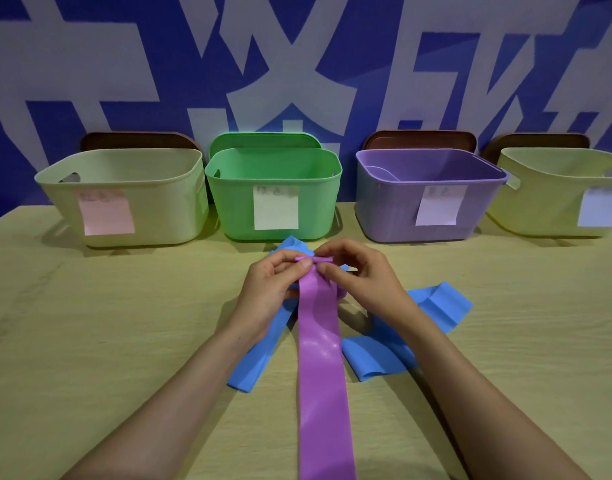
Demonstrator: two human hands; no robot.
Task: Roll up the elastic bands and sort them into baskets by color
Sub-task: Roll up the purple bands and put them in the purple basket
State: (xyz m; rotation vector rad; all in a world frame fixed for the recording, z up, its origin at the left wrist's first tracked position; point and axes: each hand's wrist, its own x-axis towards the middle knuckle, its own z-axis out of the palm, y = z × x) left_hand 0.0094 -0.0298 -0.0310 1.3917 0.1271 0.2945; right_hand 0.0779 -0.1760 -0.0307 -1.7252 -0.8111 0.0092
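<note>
Blue-and-white wall behind; wooden bench (107, 323) w/ four baskets along the back. At frame ctr my left hand (273, 282) and right hand (360, 275) both pinch the purple elastic band's (320, 358) far end, fingers curled on its first tight turn. The rest runs to the bottom edge, over a blue band (439, 306). Rolling looks barely started. Next: even turns toward me, then the purple basket (384, 209), upper right of ctr.
</note>
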